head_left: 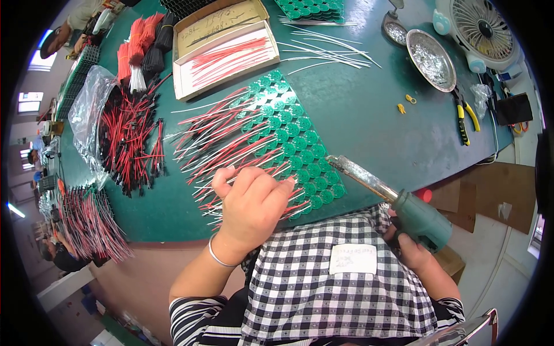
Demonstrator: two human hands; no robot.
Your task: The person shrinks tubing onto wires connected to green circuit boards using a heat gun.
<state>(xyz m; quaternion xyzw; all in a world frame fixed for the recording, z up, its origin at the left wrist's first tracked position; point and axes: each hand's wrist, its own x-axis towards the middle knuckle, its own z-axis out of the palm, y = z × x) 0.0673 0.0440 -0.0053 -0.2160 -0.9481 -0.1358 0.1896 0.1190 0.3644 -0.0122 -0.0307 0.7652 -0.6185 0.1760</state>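
A panel of round green circuit boards [294, 138] lies on the table in front of me, with rows of red and white wires [231, 130] attached and trailing left. Over the wires at its near part is my left hand [251, 199], fingers curled and thumb and forefinger pinched together by the boards; what they hold is hidden. My right hand [407, 245] is wrapped round a green soldering gun [424, 219], partly hidden behind its body. The gun's metal barrel points up and left, its tip at the panel's right edge.
An open cardboard box [184, 75] of red and white wires stands beyond the panel. Loose white wires [329, 52] lie right of it. Left are bundled red-black cables [130, 132] and a plastic bag [89, 109]. Right: a metal dish [431, 60], pliers [463, 118], a fan [482, 29].
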